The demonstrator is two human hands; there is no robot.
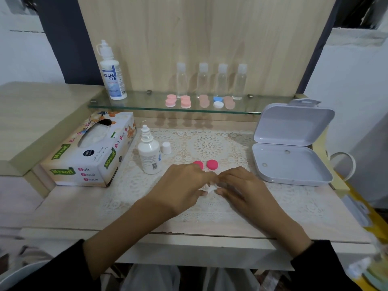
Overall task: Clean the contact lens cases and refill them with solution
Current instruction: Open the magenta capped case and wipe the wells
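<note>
The light is soft, even and rather dim. Shadows are weak: the clear bottles (pixel 212 80) throw faint ones on the wooden back panel (pixel 262 49), and the glass shelf (pixel 136 105) shows pale reflections. The fingers of the left hand (pixel 184 185) and the right hand (pixel 241 185) are motion-blurred, so the small white thing (pixel 210 188) between them is unclear. Straight lines bend at the edges; the lower right corner is smeared.

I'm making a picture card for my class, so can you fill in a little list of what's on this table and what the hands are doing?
Left hand: pinches a white scrap, maybe tissue
Right hand: pinches the same white scrap
Pink caps: two, just behind the hands
Small bottle: upright, cap off, white cap beside it
Tissue box: left of the small bottle
Big bottle: on the glass shelf
Open box: right side, lid up
</note>
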